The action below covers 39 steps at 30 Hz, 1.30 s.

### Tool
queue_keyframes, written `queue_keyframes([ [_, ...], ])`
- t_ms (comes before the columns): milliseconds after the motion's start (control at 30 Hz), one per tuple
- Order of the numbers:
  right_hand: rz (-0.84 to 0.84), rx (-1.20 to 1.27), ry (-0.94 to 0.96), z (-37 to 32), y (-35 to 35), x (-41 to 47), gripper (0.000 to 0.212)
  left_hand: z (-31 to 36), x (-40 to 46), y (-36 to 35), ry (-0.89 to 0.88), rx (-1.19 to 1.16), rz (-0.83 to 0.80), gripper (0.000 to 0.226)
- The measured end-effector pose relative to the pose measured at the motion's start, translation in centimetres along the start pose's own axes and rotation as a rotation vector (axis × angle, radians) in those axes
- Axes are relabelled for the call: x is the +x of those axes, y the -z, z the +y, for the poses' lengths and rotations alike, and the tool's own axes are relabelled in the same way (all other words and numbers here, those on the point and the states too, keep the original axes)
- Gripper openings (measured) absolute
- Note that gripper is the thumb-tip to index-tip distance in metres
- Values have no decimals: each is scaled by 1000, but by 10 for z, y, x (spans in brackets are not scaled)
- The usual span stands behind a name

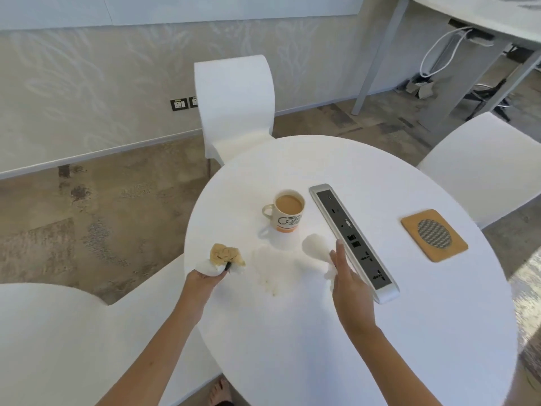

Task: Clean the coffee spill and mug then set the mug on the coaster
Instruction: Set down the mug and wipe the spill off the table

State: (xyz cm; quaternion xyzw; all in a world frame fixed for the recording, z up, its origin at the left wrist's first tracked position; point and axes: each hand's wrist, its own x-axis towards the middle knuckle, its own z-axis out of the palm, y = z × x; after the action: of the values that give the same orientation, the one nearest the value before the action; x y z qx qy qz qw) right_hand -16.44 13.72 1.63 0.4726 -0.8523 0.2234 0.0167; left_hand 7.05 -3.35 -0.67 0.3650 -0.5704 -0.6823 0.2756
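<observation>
Mug [288, 210] mid-table; coaster [434, 235] near right edge, well apart.

Glossy ceramic mug [288, 210], cork coaster [415, 227]
</observation>
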Motion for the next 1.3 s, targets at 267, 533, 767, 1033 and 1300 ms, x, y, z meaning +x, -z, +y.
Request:
queue_keyframes([
  [267,-288,-131,-144,-20,-77,37,61,-30,41,29,271,-54,107,7],
  [533,-520,-39,-86,-35,-111,45,54,-29,68,44,302,-55,19,41],
  [767,-567,120,19,-65,-135,61,63,-32,71,51,354,-104,-29,35],
  [1033,-635,86,373,-77,-150,29,75,-36,71,54,343,-112,-18,16],
  [1300,-440,33,-118,-13,-105,27,75,-39,72,54,338,-101,-29,19],
])
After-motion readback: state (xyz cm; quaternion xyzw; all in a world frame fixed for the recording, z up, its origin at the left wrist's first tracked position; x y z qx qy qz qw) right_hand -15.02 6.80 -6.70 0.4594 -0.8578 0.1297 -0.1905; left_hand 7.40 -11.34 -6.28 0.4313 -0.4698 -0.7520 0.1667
